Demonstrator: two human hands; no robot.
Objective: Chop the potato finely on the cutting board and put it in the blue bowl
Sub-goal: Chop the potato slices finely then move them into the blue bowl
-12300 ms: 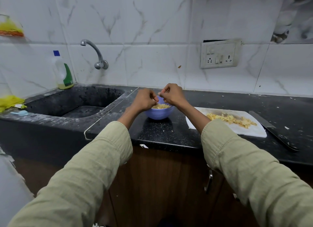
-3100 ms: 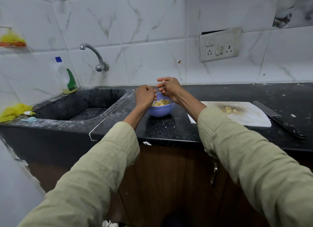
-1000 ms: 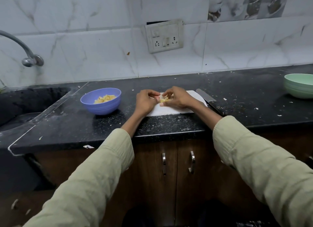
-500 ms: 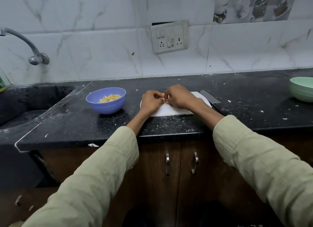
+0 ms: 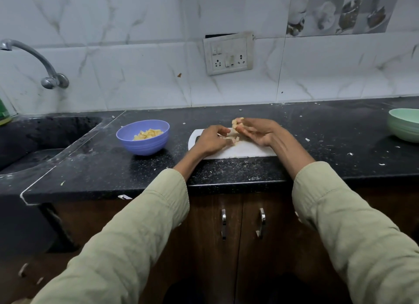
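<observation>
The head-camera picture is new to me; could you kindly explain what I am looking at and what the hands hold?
The camera sits on a person's head, looking forward and down, so the two green sleeves are that person's own arms. On the black counter lies a white cutting board. The right hand holds a small heap of chopped potato above it. The left hand rests on the board, gathering the last bits. Left of the board stands the blue bowl, already holding potato pieces. A green bowl sits far right, a sink far left.
</observation>
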